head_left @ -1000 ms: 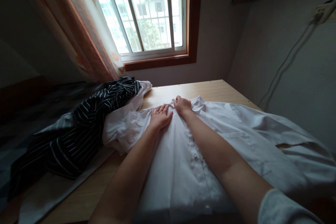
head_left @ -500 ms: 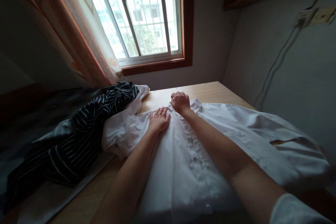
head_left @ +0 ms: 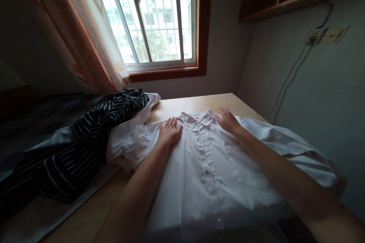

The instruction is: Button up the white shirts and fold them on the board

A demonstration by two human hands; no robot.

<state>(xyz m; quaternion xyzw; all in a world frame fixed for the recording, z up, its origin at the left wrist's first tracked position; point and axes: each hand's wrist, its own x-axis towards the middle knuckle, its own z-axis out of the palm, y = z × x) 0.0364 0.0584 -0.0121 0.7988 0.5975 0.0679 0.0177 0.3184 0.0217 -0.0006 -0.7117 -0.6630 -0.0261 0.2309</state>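
A white button-up shirt lies spread front side up, its collar pointing to the far edge of the table. My left hand rests flat on the shirt's left shoulder area, fingers stretched out. On the other side of the collar, my right hand is at the right shoulder, its fingers apart and not closed on cloth. Whether the right palm presses on the fabric is hard to see. The button strip runs down the middle between my forearms.
The wooden table shows beyond the collar. At left lies a heap with a black striped garment and white cloth. Behind are a window and a curtain. A cable hangs from the socket on the right wall.
My right hand has moved right from the collar to the right shoulder, its curled fingers now opened. The collar now shows fully. My left hand has stayed on the left shoulder.
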